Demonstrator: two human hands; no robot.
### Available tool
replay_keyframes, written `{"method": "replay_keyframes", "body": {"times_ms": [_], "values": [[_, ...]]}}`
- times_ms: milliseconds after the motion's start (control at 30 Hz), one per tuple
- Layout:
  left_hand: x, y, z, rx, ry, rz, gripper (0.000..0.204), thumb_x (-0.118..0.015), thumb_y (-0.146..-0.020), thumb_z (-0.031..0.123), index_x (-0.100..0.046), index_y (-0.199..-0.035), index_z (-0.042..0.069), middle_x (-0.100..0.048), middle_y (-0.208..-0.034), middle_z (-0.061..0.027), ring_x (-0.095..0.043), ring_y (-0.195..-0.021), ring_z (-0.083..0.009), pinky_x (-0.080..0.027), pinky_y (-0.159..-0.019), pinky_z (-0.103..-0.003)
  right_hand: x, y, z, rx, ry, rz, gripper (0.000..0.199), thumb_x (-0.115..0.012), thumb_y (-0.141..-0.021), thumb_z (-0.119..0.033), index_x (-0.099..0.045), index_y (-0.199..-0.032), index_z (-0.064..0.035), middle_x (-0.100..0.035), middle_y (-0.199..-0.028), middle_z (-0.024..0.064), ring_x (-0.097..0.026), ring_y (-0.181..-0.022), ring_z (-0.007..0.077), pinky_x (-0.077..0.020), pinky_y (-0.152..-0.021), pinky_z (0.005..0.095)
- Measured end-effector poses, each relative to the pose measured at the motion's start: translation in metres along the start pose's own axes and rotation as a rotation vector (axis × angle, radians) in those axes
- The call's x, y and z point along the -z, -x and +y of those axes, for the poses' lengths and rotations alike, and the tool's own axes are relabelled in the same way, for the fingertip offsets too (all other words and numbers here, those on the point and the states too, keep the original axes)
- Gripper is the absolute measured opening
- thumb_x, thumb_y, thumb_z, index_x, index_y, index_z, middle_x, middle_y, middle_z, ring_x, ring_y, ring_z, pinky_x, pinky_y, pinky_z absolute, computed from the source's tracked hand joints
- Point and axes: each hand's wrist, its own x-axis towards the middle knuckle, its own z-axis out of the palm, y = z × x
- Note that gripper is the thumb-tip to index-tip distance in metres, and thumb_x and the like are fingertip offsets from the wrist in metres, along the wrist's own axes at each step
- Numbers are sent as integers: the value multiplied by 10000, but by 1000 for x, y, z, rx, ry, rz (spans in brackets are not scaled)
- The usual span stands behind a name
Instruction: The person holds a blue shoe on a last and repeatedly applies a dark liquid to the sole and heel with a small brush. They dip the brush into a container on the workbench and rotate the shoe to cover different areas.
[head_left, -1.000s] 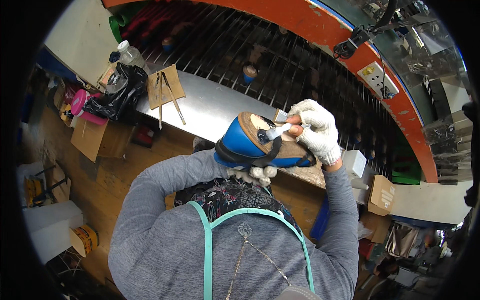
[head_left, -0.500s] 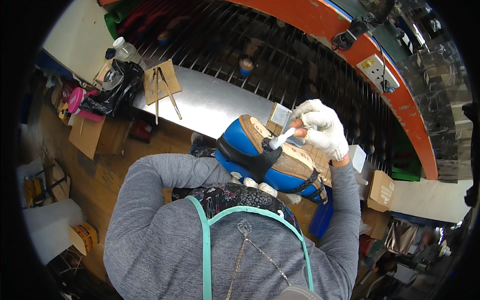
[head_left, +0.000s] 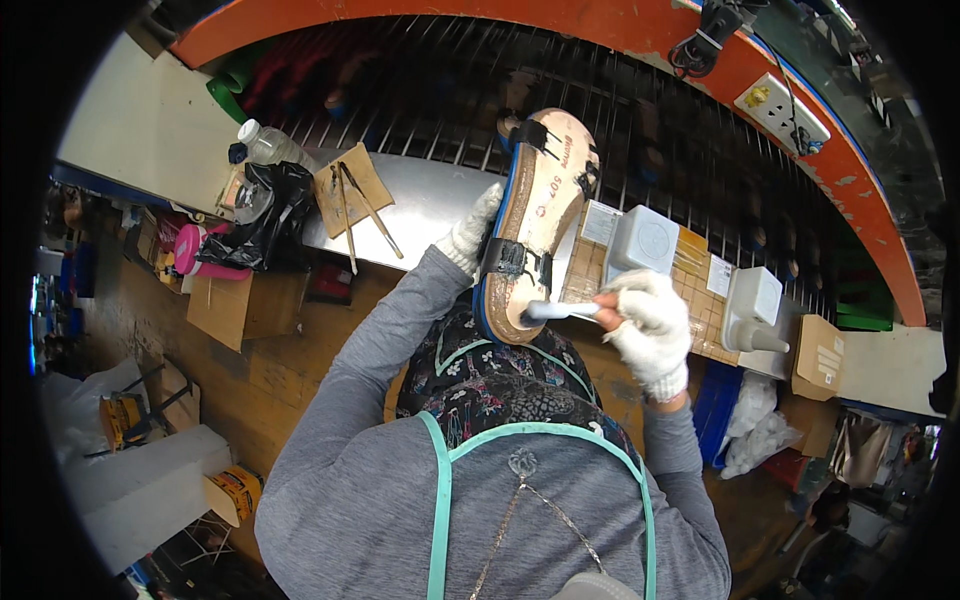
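A blue shoe last [head_left: 555,185] with a pale insole and black straps folded over its edges is turned bottom side up in front of me. My left hand [head_left: 472,228], in a white glove, grips the last along its left side; part of the fingers is hidden behind it. In my right hand [head_left: 648,325], gloved with bare fingertips showing, is a white-handled brush [head_left: 565,311]. Thumb and finger pinch its handle. The brush's dark tip touches the near end of the insole, below the lower strap.
Beyond lies a roller conveyor [head_left: 420,110] under an orange frame [head_left: 480,18]. Two white plastic containers [head_left: 643,240] stand on the board at right. Two thin brushes [head_left: 365,210] lie on cardboard at left, beside a black plastic bag [head_left: 270,215] and a clear bottle [head_left: 270,145].
The last has turned from lying crosswise to pointing away from me. My left hand now shows at its left side. The brush has moved from a strap to the near end.
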Motion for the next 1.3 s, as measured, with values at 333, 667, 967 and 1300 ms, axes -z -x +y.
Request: {"method": "replay_keyframes", "body": {"times_ms": [333,667,967,1300], "values": [[-21,7,36,-216,-704,-38,1209,-772,-669,782,-447,-1423,-105,-639,-1267,-156,-653,-1124,-225,-533,-983,-351,-20,-75,42,46,79,272,107,-803,-785,-62,-754,-869,-18,-665,-872,68,-597,-718,157,-464,-609,295],[31,34,42,-158,-217,131,1010,-753,-769,690,-462,-1470,23,-640,-1328,-133,-657,-1168,-242,-536,-1022,-420,-85,-103,82,33,-143,251,60,-749,-822,-18,-700,-854,-30,-643,-883,54,-597,-754,141,-460,-625,237],[61,13,65,-306,-99,835,797,-481,-945,736,-511,-1437,110,-619,-1338,-118,-642,-1137,-254,-553,-972,-412,-196,-85,86,-501,-925,115,388,-764,-902,-153,-584,-1211,-3,-690,-1053,78,-651,-868,123,-531,-704,234],[89,51,120,-451,-400,653,992,-329,-972,759,-80,-1615,46,-398,-1471,-353,-557,-1234,-467,-448,-1077,-543,-265,-218,134,-760,-1186,484,410,-799,-832,-88,-559,-1156,-13,-630,-1035,80,-606,-877,160,-554,-748,332]]}}
